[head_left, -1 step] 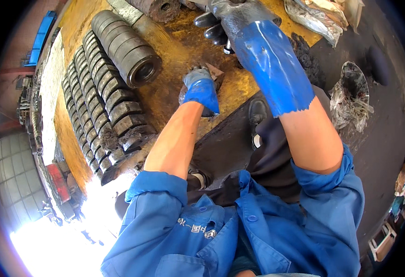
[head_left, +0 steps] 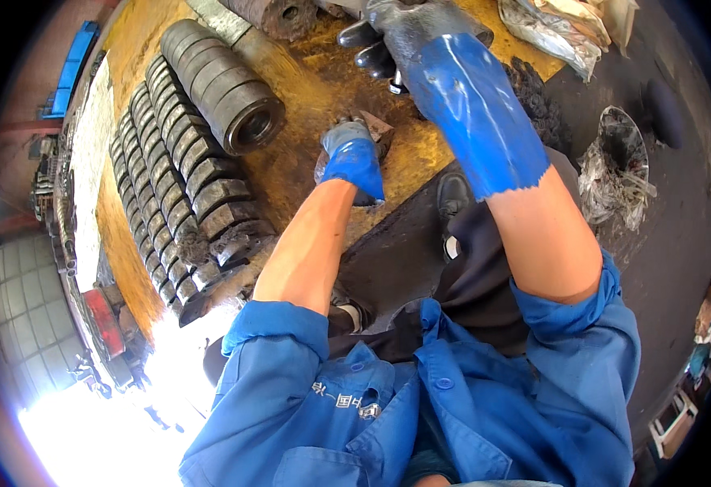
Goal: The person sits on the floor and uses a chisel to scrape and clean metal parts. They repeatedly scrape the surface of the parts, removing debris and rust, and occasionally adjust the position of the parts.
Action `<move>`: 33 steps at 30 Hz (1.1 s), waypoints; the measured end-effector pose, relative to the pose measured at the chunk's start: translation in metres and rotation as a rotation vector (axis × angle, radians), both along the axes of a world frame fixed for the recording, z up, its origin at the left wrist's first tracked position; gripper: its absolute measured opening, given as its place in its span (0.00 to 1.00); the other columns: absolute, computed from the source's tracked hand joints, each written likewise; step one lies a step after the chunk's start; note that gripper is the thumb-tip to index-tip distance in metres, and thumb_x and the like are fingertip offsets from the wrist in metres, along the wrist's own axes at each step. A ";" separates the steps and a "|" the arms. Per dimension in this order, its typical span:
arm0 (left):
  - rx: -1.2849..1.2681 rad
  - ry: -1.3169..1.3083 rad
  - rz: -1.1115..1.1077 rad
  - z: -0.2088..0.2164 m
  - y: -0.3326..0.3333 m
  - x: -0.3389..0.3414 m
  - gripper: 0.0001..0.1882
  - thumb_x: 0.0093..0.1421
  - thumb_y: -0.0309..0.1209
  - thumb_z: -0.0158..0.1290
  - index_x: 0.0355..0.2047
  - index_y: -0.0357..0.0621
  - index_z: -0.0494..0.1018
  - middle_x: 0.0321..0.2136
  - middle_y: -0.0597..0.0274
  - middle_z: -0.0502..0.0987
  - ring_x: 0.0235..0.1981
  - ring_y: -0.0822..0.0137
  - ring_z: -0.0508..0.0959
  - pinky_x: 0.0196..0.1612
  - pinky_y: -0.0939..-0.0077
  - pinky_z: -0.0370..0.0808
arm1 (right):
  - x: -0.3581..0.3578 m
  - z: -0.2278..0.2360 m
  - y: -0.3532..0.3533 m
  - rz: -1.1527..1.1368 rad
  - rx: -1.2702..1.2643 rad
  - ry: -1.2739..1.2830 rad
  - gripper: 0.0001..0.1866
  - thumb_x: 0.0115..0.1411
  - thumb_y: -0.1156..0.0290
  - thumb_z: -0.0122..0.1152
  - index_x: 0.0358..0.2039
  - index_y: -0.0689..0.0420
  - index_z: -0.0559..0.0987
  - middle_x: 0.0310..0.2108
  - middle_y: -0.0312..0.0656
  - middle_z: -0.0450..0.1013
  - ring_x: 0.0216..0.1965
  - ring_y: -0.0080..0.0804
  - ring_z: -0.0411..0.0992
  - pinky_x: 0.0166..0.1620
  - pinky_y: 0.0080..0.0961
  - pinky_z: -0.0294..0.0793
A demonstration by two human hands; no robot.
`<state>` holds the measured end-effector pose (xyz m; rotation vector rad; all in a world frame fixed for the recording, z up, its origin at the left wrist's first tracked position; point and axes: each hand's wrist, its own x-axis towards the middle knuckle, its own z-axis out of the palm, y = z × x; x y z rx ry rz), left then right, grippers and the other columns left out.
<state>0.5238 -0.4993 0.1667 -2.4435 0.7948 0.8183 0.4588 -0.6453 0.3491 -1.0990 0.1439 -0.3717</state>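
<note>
Head view: at twelve o'clock we find the left hand (head_left: pixel 349 152) on a grimy block (head_left: pixel 380 130), presumably steadying it, closure unclear; at one, the right hand (head_left: pixel 412 34) curls round a metal-tipped tool (head_left: pixel 397 84).

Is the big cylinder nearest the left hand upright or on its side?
On its side: the cylinder stretches along the table, its round end facing sideways, not up.
</note>
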 end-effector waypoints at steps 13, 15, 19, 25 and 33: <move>-0.363 -0.235 0.112 -0.007 0.065 -0.032 0.60 0.53 0.63 0.63 0.73 0.36 0.50 0.70 0.42 0.59 0.68 0.48 0.66 0.67 0.62 0.67 | 0.030 -0.023 -0.013 -0.037 0.139 -0.187 0.08 0.68 0.66 0.55 0.42 0.56 0.77 0.28 0.41 0.77 0.21 0.25 0.72 0.23 0.24 0.72; -0.438 -0.290 0.086 -0.016 0.090 -0.039 0.61 0.52 0.63 0.63 0.73 0.35 0.50 0.69 0.42 0.61 0.67 0.48 0.67 0.67 0.61 0.67 | 0.030 -0.021 -0.021 -0.058 0.163 -0.235 0.07 0.69 0.66 0.55 0.41 0.55 0.77 0.28 0.41 0.77 0.21 0.25 0.72 0.22 0.24 0.71; -0.663 -0.441 0.091 -0.052 0.198 -0.063 0.62 0.48 0.60 0.68 0.72 0.38 0.52 0.66 0.41 0.65 0.64 0.48 0.71 0.63 0.60 0.71 | 0.055 -0.038 0.004 0.032 0.254 -0.284 0.06 0.69 0.67 0.54 0.39 0.54 0.77 0.26 0.40 0.77 0.19 0.25 0.71 0.20 0.24 0.70; -0.688 -0.560 0.157 -0.114 0.323 -0.086 0.64 0.42 0.53 0.73 0.73 0.41 0.50 0.64 0.42 0.67 0.60 0.44 0.74 0.62 0.58 0.72 | 0.029 -0.073 0.018 0.355 0.285 -0.101 0.11 0.69 0.63 0.54 0.43 0.58 0.77 0.32 0.44 0.77 0.23 0.26 0.74 0.24 0.23 0.74; -0.626 -0.340 0.527 -0.089 0.327 -0.096 0.64 0.42 0.54 0.73 0.73 0.51 0.49 0.66 0.46 0.66 0.58 0.43 0.74 0.60 0.53 0.73 | -0.037 -0.116 0.038 0.810 0.026 0.388 0.23 0.66 0.67 0.55 0.58 0.64 0.69 0.52 0.54 0.70 0.41 0.39 0.77 0.38 0.24 0.83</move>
